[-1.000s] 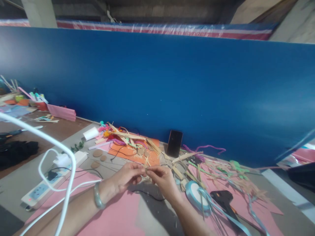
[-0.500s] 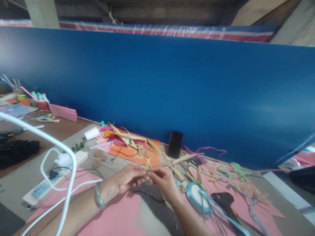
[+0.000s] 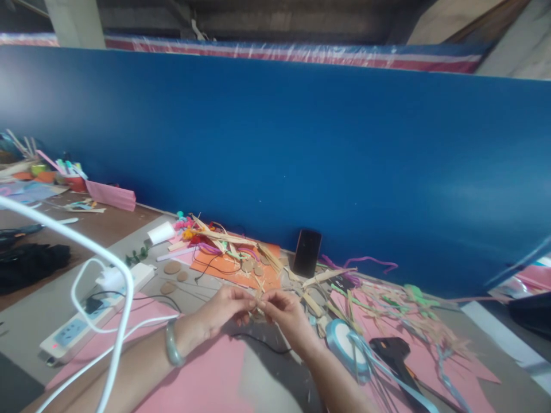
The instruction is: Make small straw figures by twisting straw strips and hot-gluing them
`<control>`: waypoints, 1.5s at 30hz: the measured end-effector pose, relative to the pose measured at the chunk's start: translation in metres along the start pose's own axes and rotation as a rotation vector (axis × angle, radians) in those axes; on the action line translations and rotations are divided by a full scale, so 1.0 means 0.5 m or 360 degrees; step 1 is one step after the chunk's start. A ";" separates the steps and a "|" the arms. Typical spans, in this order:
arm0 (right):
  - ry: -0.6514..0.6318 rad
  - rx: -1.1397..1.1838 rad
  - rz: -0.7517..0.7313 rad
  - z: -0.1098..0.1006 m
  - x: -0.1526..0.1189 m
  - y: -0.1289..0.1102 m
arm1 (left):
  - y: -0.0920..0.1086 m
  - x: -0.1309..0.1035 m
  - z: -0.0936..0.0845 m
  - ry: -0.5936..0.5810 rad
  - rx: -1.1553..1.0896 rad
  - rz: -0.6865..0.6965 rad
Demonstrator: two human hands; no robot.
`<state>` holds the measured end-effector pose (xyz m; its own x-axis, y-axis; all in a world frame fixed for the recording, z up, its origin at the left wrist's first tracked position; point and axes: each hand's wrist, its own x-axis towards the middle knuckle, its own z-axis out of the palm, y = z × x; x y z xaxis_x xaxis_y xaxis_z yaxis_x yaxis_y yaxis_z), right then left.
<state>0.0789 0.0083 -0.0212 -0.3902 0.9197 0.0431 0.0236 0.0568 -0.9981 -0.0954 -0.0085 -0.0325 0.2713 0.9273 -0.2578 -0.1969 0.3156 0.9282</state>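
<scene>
My left hand (image 3: 228, 310), with a pale green bangle (image 3: 174, 343) at the wrist, pinches a small straw-coloured strip (image 3: 259, 291), which looks like dried husk or raffia. Opposite it, my right hand (image 3: 279, 307) pinches the same strip, and the fingertips of both hands nearly meet. The strip's upper end sticks up above the fingers; its lower part is mostly hidden by them. Beneath my hands lie pink paper (image 3: 202, 378) and the grey tabletop (image 3: 267, 373).
Behind stand a phone (image 3: 307, 252) and a blue partition (image 3: 275, 143). Dry strips litter orange paper (image 3: 224, 269). At right lie a blue ribbon roll (image 3: 344, 347) and a black glue gun (image 3: 394, 353). A power strip (image 3: 71, 332) and white cable (image 3: 123, 332) are at left.
My fingertips have shifted very slightly around the strip, and the right hand has turned a little. Everything else stays in place.
</scene>
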 end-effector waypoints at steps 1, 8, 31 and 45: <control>-0.0026 0.0001 -0.0006 0.000 0.000 0.000 | -0.002 0.000 0.000 -0.0018 0.0025 0.0016; -0.0086 -0.0019 -0.0100 0.000 -0.001 -0.006 | -0.003 -0.006 0.006 -0.0003 0.0045 0.0027; 0.0044 -0.0038 0.0023 0.001 -0.001 -0.002 | -0.013 -0.003 -0.003 -0.0125 0.0101 0.0176; 0.0155 0.0169 0.0113 0.004 -0.001 0.009 | -0.008 -0.010 0.011 0.0046 0.0058 0.0220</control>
<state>0.0774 0.0073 -0.0260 -0.2999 0.9535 -0.0290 -0.0512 -0.0464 -0.9976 -0.0911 -0.0155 -0.0333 0.2164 0.9671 -0.1339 -0.1960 0.1774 0.9644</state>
